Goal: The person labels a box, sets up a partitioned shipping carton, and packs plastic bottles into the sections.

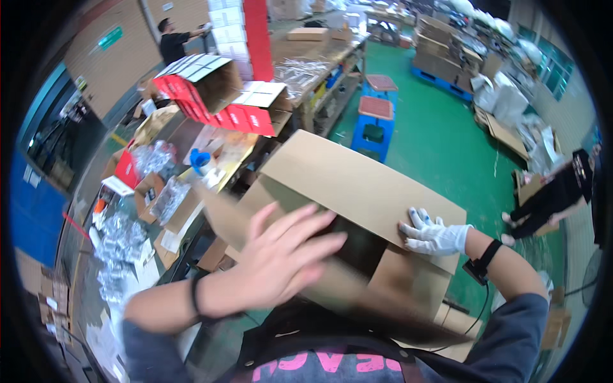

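Note:
A large brown cardboard box (418,281) stands before me with its top flaps raised and its inside dark. Its wide far flap (357,175) slants across the opening. My right hand (437,236), in a white glove with bluish fingertips, rests on the right end of that flap with its fingers spread. Bare and smeared by motion, my left hand (284,258) hovers over the opening, fingers apart, holding nothing. Below it, the near flap (357,287) is blurred, and so is the left side flap (220,214). The inside of the box is mostly hidden.
A cluttered table (239,159) at the left carries a blue tape dispenser (200,159) and clear plastic packing (172,198). Red and white cartons (217,96) are stacked beyond. Blue stools (373,121) stand on the green floor. One person is far left, another at right.

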Available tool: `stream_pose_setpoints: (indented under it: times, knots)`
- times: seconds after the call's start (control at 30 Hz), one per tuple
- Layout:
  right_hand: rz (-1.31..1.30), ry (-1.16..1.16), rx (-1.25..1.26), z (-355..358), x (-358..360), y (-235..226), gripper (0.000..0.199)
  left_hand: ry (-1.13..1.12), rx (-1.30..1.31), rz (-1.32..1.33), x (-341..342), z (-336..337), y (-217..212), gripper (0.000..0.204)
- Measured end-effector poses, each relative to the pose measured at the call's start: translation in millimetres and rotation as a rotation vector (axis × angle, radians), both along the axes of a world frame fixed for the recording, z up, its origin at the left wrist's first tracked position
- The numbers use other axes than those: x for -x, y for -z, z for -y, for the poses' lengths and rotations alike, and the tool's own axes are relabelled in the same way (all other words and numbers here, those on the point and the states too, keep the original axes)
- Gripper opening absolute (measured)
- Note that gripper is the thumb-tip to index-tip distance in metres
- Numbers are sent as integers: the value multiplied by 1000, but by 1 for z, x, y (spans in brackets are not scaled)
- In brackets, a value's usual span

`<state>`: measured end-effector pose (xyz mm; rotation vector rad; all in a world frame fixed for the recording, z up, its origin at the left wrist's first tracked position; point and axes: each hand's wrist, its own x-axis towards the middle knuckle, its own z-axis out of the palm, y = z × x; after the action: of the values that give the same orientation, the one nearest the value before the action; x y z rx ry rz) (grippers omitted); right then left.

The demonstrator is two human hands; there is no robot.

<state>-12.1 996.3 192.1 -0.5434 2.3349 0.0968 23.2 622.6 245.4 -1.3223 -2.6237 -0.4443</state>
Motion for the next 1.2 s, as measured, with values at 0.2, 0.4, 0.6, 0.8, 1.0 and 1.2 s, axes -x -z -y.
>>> stream_pose_setpoints:
  times: [0.2, 0.4, 0.6, 0.8, 1.0, 1.2]
  knots:
    - [-78, 133, 126, -30, -39, -3, 62, -246, 118, 19, 105, -69, 156, 51]
    - [-683, 249, 212, -58, -113, 101, 55, -505, 65, 217, 166, 58, 136, 66]
    - [-766, 962, 836, -43, -81, 127, 70, -556, -325, 699, 247, 105, 150, 56]
    - [-405, 260, -158, 5, -30, 42, 52, -245, -500, 915, 256, 177, 177, 29]
    - [-279, -20, 378, 369, 182, -123, 26, -68, -756, 1159, 244, 112, 271, 85]
    - [-254, -247, 595, 637, 407, 88, 34, -98, -508, 1204, 242, 96, 242, 78]
